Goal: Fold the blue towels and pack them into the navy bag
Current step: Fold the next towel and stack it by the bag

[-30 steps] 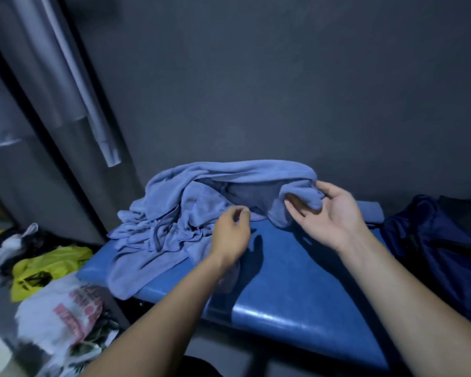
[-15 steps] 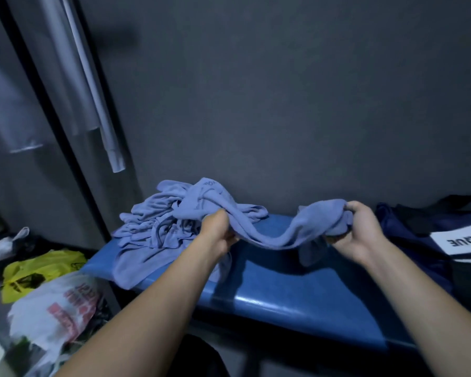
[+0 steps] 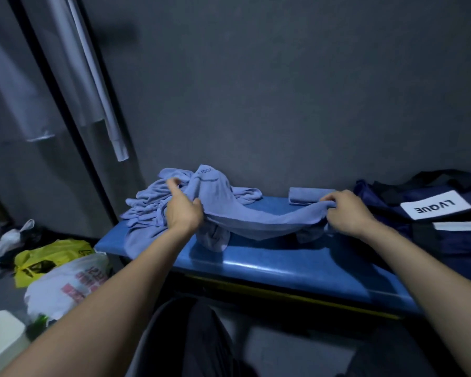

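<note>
Both hands hold one blue towel [image 3: 256,221] over the blue desk [image 3: 283,265], mid frame. The left grip [image 3: 184,213] and right grip [image 3: 346,210] each pinch an end. Pull it flat first, then fold. The navy bag [image 3: 430,213] waits at right.

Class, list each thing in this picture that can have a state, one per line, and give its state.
Left hand: gripping the stretched towel.
Right hand: gripping its other end.
Stretched towel: unfolded, sagging between the hands.
Towel pile: crumpled on the bench.
Small towel: folded.
Navy bag: lying on the bench's right end.
</note>
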